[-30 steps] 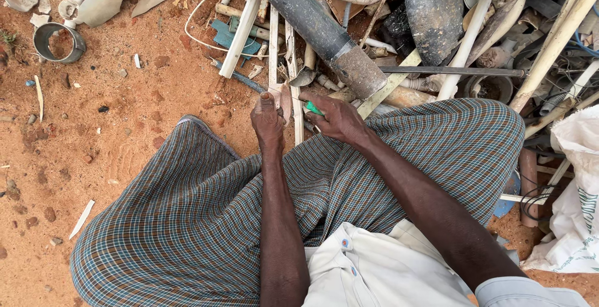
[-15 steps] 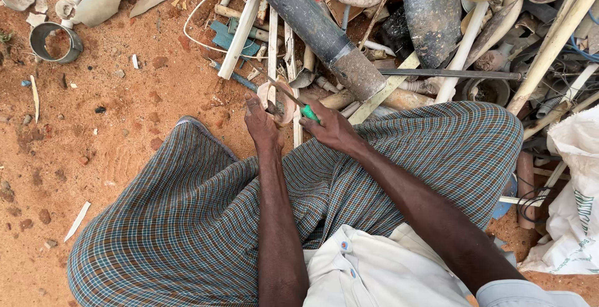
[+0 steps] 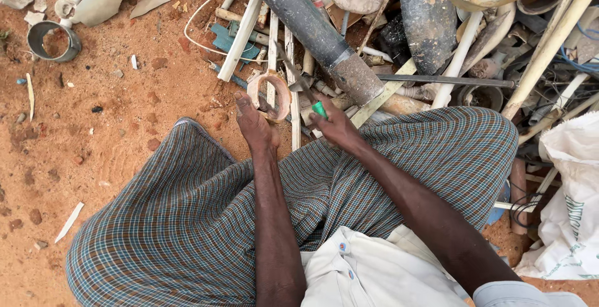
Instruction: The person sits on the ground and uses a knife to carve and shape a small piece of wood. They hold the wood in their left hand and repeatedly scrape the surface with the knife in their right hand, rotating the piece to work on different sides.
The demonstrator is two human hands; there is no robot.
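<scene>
The left hand grips a short beige pipe ring; the right hand grasps a green-handled blade that rests against the ring's rim.

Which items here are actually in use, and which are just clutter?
In use:
- left hand holding the tan cut ring of plastic pipe
- right hand gripping the green-handled blade tool, blade at the ring

Lying about:
- long dark grey pipe
- white plastic pipe lengths
- grey metal ring on the red soil
- white woven sack
</scene>
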